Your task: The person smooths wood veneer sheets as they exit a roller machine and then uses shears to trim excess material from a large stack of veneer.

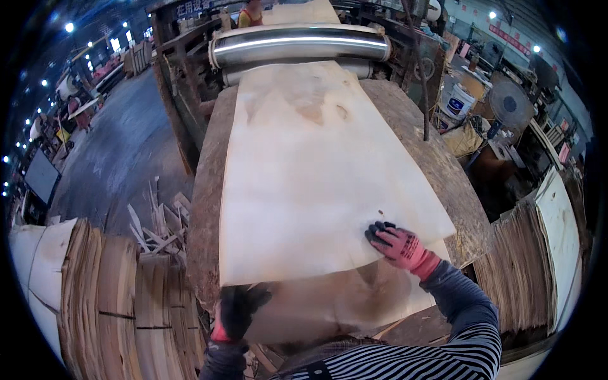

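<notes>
The right hand [398, 246] lies on a pale wood sheet [310, 177], left hand [237, 312] at its corner.

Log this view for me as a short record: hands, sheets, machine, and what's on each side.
Left hand: gloved, at the upper sheet's near left corner; grip unclear
Right hand: gloved, fingers on top of the upper sheet, near its right side
Lower sheet: partly covered, showing past the upper sheet's near edge
Machine: shiny roller at the upper sheet's far end
Left side: wood stack, broken strips
Right side: fan, white bucket
</notes>
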Tool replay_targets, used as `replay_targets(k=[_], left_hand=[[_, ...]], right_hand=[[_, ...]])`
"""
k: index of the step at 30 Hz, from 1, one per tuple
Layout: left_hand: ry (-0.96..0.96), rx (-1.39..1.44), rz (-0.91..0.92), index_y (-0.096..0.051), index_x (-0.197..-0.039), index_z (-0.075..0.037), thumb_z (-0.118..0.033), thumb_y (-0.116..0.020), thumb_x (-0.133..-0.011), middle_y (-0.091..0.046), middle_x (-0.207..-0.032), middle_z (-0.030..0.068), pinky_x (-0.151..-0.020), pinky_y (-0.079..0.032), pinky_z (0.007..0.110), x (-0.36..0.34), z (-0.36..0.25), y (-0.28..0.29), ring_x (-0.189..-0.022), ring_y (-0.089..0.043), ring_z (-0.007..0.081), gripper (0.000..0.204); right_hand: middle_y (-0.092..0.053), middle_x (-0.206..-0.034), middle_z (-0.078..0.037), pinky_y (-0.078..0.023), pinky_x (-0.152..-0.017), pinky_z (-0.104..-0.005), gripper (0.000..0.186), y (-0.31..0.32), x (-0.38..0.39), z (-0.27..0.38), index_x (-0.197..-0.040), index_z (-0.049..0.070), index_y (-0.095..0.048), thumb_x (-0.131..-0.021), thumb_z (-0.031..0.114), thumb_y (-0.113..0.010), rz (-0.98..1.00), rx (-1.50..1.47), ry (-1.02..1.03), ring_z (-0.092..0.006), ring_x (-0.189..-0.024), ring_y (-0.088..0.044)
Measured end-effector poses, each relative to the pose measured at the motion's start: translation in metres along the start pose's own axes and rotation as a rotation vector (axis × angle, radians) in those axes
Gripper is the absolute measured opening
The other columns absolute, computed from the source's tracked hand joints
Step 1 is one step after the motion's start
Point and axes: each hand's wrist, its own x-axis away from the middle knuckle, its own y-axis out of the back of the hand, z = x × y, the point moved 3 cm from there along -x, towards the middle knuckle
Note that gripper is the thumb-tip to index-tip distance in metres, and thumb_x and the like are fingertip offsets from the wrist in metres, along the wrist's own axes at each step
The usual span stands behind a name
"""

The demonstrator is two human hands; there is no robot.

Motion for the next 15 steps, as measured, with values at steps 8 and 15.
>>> replay_targets(k=[8, 15], left_hand=[[-0.342, -0.801, 0.27, -0.039, -0.124, -0.003, -0.029, -0.046, -0.088, -0.056, -0.107, 0.0149, -0.067, -0.05, 0.035, -0.179, 0.033, -0.035, -0.088, -0.062, 0.0289, 0.044], [-0.323, -0.36, 0.009, -0.047, -0.101, 0.004, -0.021, -0.055, -0.083, -0.057, -0.093, 0.0208, -0.066, -0.054, 0.029, -0.333, -0.003, -0.016, -0.086, -0.06, 0.0275, 0.033]], right_hand=[[-0.045, -0.124, -0.009, -0.035, -0.096, -0.041, 0.065, -0.078, -0.057, -0.164, -0.126, 0.017, -0.043, -0.063, 0.01, -0.058, -0.119, 0.002, -0.388, -0.0273, -0.115, -0.043], [-0.04, -0.129, -0.011, -0.03, -0.098, -0.0442, 0.057, -0.133, -0.148, -0.233, -0.131, 0.015, -0.036, -0.075, 0.011, -0.048, -0.286, 0.168, -0.577, -0.0291, -0.117, -0.039]])
